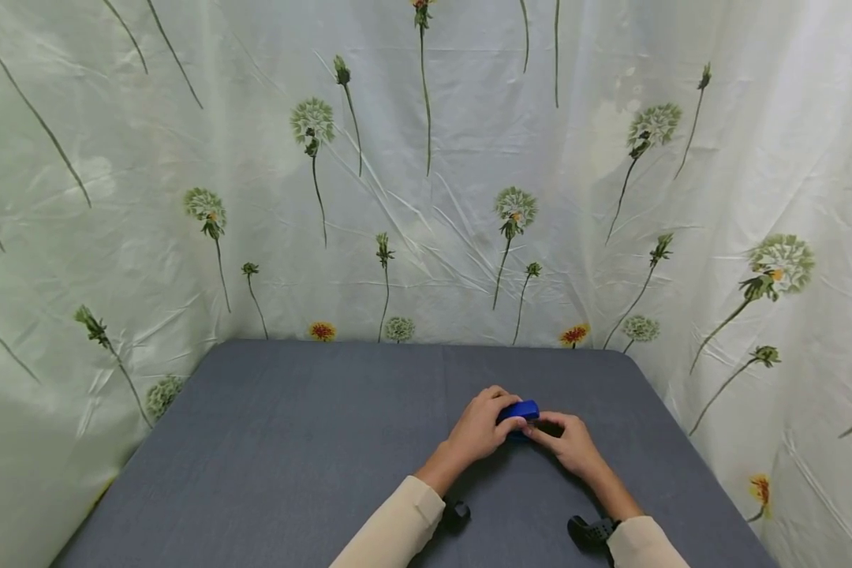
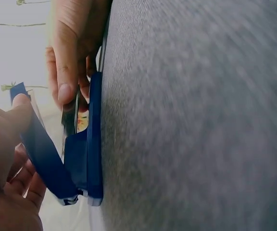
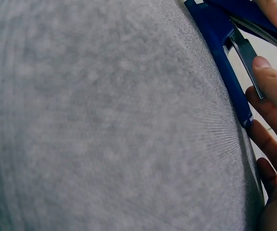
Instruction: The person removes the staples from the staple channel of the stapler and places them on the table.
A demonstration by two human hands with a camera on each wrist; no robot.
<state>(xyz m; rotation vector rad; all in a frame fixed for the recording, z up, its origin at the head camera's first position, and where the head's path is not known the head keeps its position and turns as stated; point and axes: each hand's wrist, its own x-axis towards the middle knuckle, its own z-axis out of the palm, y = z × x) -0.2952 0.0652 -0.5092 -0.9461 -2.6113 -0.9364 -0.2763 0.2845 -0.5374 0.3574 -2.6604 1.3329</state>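
A blue stapler (image 1: 520, 409) stands on the grey table with its top arm (image 2: 46, 156) swung up from the base (image 2: 95, 139). My left hand (image 1: 479, 426) grips that raised arm, the thumb lying along it and the fingers on the other side. At the stapler's front end, my right hand (image 1: 568, 444) pinches the metal magazine (image 3: 246, 55) between thumb and fingers. The magazine runs above the base, with a gap under its front part. Other right-hand fingertips sit close by the tip of the base. Whether loose staples lie in the magazine, I cannot tell.
The grey cloth-covered table (image 1: 312, 442) reaches back to a pale curtain (image 1: 412, 205) printed with dandelions, which also hangs along both sides. Black wrist devices (image 1: 591, 532) show near both cream sleeves (image 1: 397, 525).
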